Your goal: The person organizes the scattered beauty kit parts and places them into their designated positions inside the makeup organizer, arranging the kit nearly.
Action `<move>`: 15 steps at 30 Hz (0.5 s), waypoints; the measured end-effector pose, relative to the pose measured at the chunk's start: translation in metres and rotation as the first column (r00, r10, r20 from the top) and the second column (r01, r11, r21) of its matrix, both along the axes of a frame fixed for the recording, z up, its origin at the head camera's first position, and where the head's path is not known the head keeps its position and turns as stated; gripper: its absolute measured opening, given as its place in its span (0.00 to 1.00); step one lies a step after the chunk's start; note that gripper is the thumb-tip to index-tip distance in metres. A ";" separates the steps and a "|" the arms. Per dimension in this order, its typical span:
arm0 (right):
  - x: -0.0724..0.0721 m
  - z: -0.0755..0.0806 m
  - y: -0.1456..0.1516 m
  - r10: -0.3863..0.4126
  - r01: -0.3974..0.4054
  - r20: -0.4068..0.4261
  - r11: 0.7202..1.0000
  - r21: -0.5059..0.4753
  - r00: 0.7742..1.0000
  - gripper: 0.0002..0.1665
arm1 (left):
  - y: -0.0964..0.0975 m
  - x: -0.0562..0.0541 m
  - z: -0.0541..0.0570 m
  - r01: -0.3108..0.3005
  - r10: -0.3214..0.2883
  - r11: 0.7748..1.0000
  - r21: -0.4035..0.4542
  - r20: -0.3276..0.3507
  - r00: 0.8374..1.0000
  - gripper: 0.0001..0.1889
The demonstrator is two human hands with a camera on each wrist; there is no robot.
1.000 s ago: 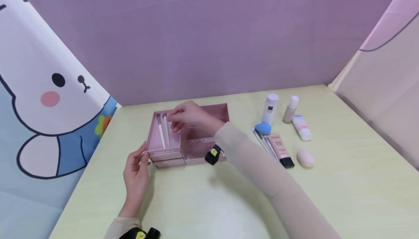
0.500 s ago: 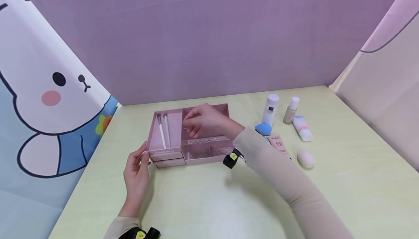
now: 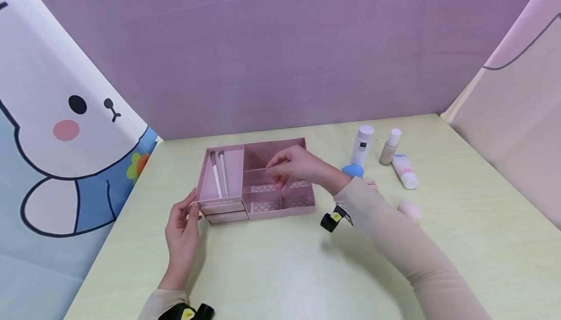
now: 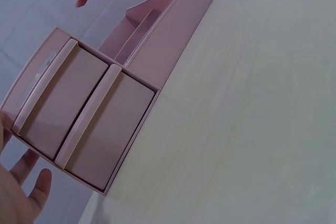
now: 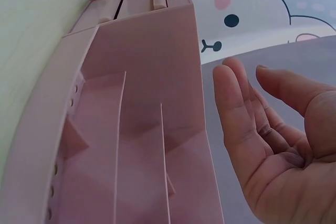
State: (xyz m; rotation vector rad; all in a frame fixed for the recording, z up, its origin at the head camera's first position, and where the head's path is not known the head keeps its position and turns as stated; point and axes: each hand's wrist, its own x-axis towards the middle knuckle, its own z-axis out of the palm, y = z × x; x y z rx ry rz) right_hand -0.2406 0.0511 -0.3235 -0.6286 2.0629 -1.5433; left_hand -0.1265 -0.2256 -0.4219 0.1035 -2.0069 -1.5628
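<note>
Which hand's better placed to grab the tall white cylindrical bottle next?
Right hand, I'd say: nothing in its grasp and much nearer the bottle. The left hand touches the left end of the boxy pink two-drawer organizer.

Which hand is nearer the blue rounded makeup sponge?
Right. The right hand hovers above the pink compartmented organizer, left of the sponge; the left hand touches the organizer's front-left corner.

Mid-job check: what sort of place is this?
Probably a small screened-off tabletop booth, though I can't be sure: a pale wood-grain table, a plain purple fabric-like backdrop behind it, and a blue-and-white cartoon-printed sheet at its left side.
</note>
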 end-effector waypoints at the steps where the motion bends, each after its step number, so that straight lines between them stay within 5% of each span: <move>1: 0.001 -0.001 0.003 0.002 -0.002 -0.006 1.000 0.002 1.000 0.14 | 0.000 0.000 0.000 0.001 -0.001 1.000 -0.003 0.002 1.000 0.13; 15: 0.007 -0.018 0.045 -0.036 0.036 0.010 0.999 0.032 0.999 0.14 | 0.000 0.002 0.000 -0.004 0.004 1.000 0.002 0.008 1.000 0.13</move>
